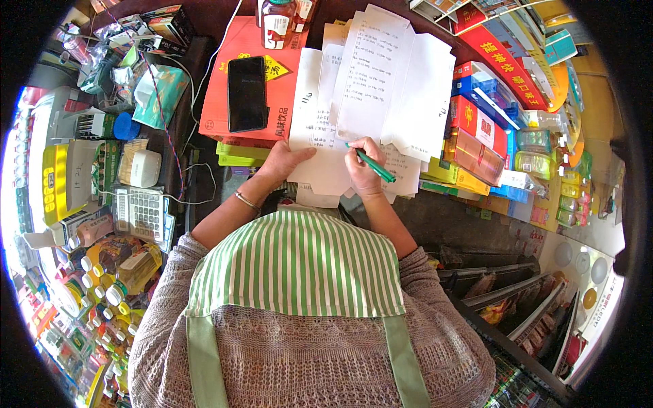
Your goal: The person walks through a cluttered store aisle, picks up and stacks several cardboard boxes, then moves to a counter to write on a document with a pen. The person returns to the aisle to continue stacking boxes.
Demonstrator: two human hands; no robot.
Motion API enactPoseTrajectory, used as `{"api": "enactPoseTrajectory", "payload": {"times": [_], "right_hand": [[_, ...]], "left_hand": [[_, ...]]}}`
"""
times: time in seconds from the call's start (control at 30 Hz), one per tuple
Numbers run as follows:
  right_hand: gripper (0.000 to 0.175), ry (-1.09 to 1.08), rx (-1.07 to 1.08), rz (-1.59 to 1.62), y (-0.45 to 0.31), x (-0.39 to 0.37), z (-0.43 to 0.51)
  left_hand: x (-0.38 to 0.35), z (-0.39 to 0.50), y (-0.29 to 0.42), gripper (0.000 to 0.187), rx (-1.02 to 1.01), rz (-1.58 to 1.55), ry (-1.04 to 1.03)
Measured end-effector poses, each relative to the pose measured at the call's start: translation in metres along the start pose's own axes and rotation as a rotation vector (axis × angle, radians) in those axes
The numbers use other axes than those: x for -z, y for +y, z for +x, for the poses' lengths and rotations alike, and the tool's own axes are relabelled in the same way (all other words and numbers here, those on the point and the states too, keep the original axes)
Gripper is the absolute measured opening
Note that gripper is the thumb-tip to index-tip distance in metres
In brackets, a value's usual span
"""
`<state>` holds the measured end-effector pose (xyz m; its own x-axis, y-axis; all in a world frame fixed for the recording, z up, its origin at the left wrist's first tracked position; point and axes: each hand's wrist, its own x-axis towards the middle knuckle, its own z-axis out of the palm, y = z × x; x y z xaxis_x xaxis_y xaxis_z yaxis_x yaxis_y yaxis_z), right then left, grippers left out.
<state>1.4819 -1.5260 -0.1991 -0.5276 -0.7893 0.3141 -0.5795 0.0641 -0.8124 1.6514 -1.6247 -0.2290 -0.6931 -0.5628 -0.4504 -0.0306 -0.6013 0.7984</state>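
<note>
A green pen [376, 166] is held in my right hand [365, 168], its tip on a white paper sheet [319, 166] with handwriting. My left hand [285, 162] pinches that sheet's left edge, thumb on top and the other fingers mostly hidden. Beyond the pen, unfolded white card pieces [375, 76] covered in handwritten lines overlap the sheet. More written papers [400, 166] stick out below, to the right of my right hand. A black smartphone [248, 94] lies screen up on a red carton [219, 109], left of the papers.
Bottles [278, 25] stand behind the carton. On the left are a calculator [140, 211], a tissue pack [162, 97], a white cable [204, 76] and many drink bottles [135, 270]. Red and blue boxes [472, 122] flank the papers on the right. Dark metal racks [510, 296] stand lower right.
</note>
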Motion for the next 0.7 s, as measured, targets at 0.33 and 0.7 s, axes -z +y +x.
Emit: {"api": "enactPoseTrajectory", "payload": {"times": [0.33,0.7], "right_hand": [[0.010,-0.001,0.020,-0.020,0.0007,-0.0008,0.0005],[0.010,-0.014,0.003,-0.035,0.0027,-0.0001,0.0002]], "left_hand": [[-0.0047,-0.0042,0.0086,0.028,0.045,-0.037,0.037],[-0.0011,-0.0008,0.0032,0.027,0.039,-0.032,0.007]]}}
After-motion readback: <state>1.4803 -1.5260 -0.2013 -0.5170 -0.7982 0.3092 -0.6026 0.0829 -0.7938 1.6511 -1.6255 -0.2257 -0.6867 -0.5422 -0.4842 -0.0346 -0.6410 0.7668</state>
